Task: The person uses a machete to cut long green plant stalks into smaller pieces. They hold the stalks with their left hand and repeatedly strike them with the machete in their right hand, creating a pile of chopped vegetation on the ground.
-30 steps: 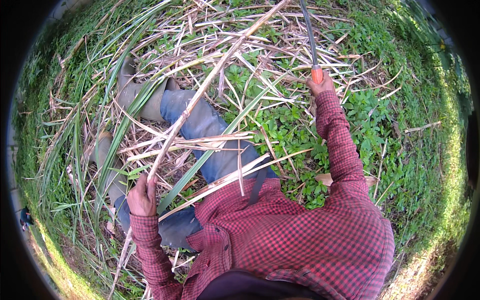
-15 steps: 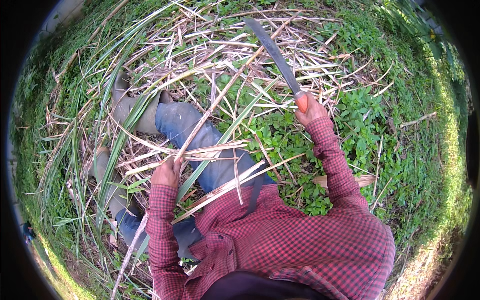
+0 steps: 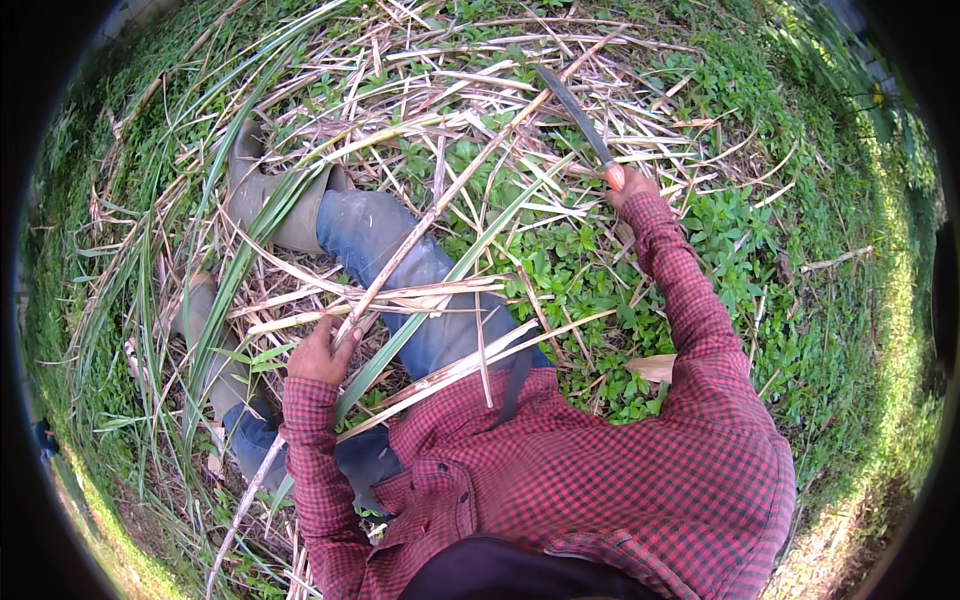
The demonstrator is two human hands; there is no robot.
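My right hand [image 3: 638, 187], out at the end of a stretched arm, is wrapped round the orange handle [image 3: 614, 177] of a machete. Its long dark blade [image 3: 577, 117] points up and left over the cut stalks. My left hand [image 3: 322, 357] is near my thighs, with thumb and fingers about a long, thin, dry cane stalk [image 3: 424, 222]. That stalk slants up to the right across my leg, its far end close to the blade's tip. Pale dry leaf strips [image 3: 430, 292] lie across my thigh just beyond the left hand.
Long green leaves [image 3: 250, 245] drape over my rubber boots [image 3: 285, 215] at left. A heap of dry stalks and leaves [image 3: 400, 85] covers the ground ahead. Low green plants [image 3: 725, 225] grow at right. A broad dry husk [image 3: 652, 368] lies beside my right arm.
My right hand and the machete have moved slightly up and right, the blade now lower at its tip. My left hand has shifted a little left, its fingers looser round the stalk.
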